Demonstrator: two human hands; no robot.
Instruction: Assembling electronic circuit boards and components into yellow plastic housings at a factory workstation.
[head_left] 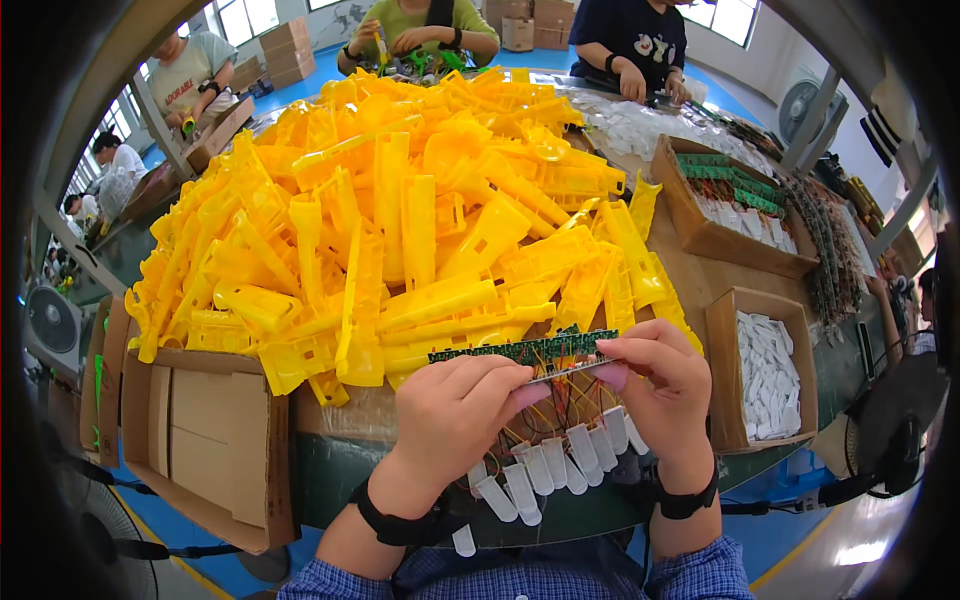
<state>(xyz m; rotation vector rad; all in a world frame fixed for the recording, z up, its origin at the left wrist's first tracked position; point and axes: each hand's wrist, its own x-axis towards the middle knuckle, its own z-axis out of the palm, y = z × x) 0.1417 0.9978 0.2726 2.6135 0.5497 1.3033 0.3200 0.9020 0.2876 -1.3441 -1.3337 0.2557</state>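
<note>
Between my two hands stretches a long green circuit board strip (540,349), held level in front of the yellow heap. My left hand (450,412) pinches it near the middle, thumb beneath and fingers on top. Toward its right end, my right hand (662,385) grips it the same way. Thin red, yellow and black wires run down from the strip to several white translucent plastic tabs (553,462), which hang or rest in a row over the table's front edge. One more white tab (463,540) lies lower, close to my left wrist.
A large heap of yellow plastic shells (400,220) covers the table ahead. Cardboard boxes flank me: one at left (275,480), one at right with white tabs (725,385), another behind it with green boards (690,215). Several people work across the table.
</note>
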